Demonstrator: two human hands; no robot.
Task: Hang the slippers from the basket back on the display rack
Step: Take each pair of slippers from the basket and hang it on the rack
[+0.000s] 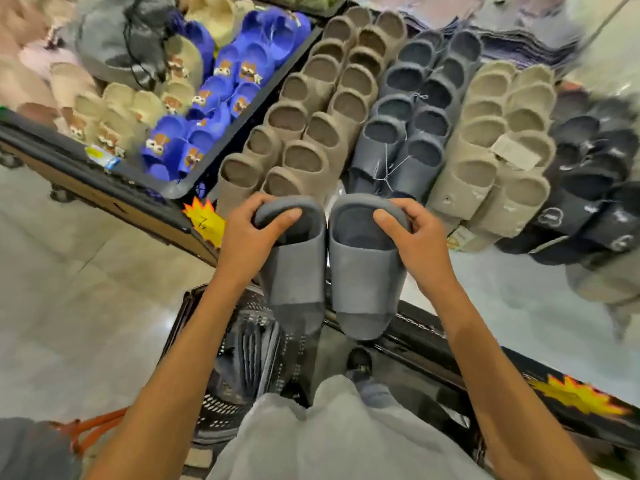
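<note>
Two dark grey slippers are hanging toe-down, side by side, just below the matching grey row [408,133] on the display rack [450,355]. The left hand [254,237] is gripping the left slipper [294,275] at its heel; the right hand [417,242] is gripping the right slipper [367,275] likewise. The black basket [221,403] is sitting on the floor beneath.

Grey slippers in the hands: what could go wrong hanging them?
The left hand grips only the rim of one smooth grey slide slipper, the right hand its twin; either might drop towards the black mesh basket. They could land on the brown slipper row, not the dark grey slipper row.
</note>
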